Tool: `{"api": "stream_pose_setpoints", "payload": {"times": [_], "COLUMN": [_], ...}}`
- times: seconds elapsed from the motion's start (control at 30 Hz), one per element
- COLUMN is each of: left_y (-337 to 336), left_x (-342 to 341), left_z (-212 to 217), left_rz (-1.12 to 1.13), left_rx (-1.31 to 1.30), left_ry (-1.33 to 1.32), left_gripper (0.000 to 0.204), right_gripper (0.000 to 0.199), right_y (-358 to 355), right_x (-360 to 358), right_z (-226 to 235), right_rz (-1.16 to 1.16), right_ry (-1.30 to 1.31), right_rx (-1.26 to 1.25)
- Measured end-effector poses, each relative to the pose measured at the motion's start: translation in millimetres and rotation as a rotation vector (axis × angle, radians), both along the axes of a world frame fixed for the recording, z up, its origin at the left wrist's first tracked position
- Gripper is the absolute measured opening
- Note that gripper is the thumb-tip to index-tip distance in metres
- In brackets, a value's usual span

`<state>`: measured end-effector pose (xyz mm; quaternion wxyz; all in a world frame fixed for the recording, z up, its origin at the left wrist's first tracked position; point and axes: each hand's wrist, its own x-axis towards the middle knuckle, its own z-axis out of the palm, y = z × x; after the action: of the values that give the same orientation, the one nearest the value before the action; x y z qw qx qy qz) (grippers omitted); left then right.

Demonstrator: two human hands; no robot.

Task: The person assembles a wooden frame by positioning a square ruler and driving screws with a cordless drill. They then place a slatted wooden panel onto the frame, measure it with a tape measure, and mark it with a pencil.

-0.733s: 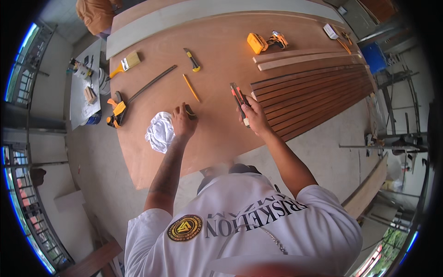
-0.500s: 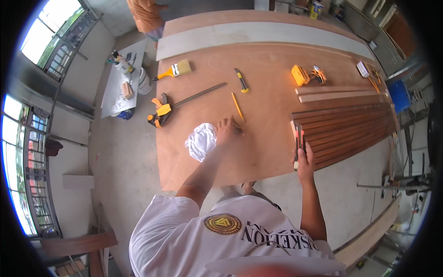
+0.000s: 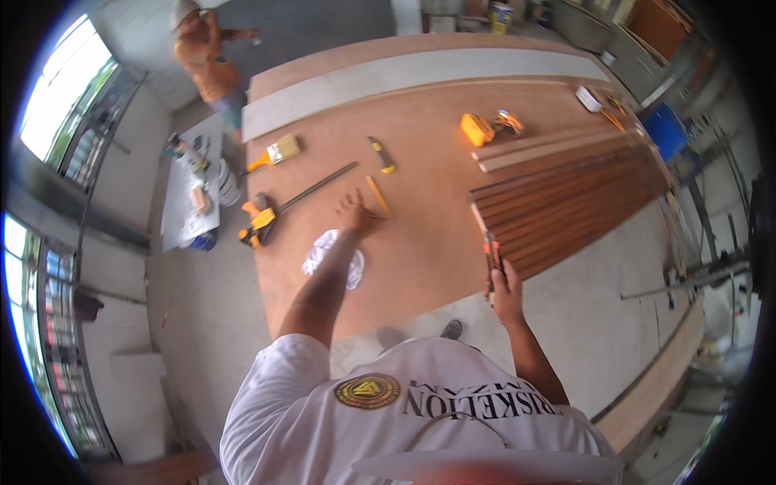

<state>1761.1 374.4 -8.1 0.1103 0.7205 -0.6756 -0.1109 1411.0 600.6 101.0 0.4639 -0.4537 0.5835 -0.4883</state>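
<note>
My left hand, fingers spread, reaches over the plywood tabletop just left of a yellow pencil. My forearm crosses a crumpled white cloth and hides part of it. In my right hand is a slim red-and-black hand tool, held upright by the near-left corner of the dark brown slatted panel; its exact kind is unclear. Beyond my left hand lie a yellow-and-black utility knife and a bar clamp with its bar pointing right.
A wide paintbrush rests at the table's left edge. Toward the far right are a yellow cordless power tool, wooden strips and a white-headed brush. Another person stands beyond the far left corner, near a side table.
My left hand has moved forward, closer to the pencil, and its fingers have spread. My right hand still grips the tool. The view has shifted, showing more of the other person, an arm outstretched.
</note>
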Motion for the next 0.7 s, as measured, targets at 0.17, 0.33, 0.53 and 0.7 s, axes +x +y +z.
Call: {"api": "stream_pose_setpoints", "payload": {"times": [0.17, 0.33, 0.53, 0.7], "left_y": [-132, -176, -138, -120], "left_x": [117, 223, 231, 228], "left_z": [70, 184, 240, 236], "left_rz": [0.078, 0.102, 0.402, 0.441], "left_rx": [-0.294, -0.413, -0.252, -0.158], "left_ry": [0.153, -0.214, -0.174, -0.189], "left_gripper": [0.118, 0.093, 0.084, 0.085], "right_gripper": [0.026, 0.029, 0.034, 0.033], "right_y": [-1, 2, 23, 32], "right_x": [5, 6, -4, -11], "right_z": [4, 1, -15, -23], "right_rz": [-0.026, -0.068, -0.001, -0.025], "right_ry": [0.094, 0.219, -0.063, -0.044], "right_rx": [-0.038, -0.026, -0.056, -0.002]}}
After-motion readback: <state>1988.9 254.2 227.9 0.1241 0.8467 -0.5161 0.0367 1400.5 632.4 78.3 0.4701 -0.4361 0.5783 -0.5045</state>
